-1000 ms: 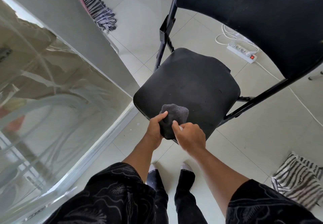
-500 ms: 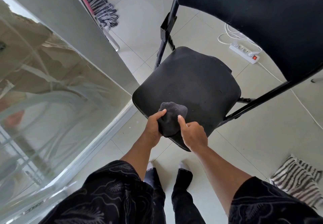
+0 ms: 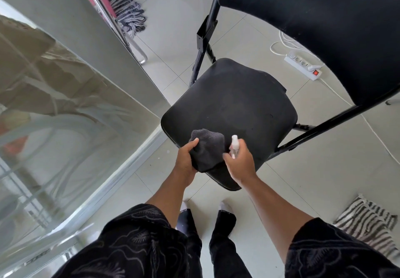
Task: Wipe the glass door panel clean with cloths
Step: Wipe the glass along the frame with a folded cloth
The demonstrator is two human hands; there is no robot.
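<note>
Head view. Gripped the dark cloth (image 3: 207, 152) in the left hand (image 3: 185, 160), thumb curled over its near-left side, above the near edge of the chair seat (image 3: 233, 104). Clasped a small spray bottle (image 3: 234, 145) in the right hand (image 3: 241, 165), just right of the cloth and almost touching it; long axis near-to-far, spray head at the far end. Could not tell which way the nozzle faced. Located the glass door panel (image 3: 65, 115) well apart to the left, nearer the left hand than the right. Judged next: wet the cloth, then carry it left to the glass.
</note>
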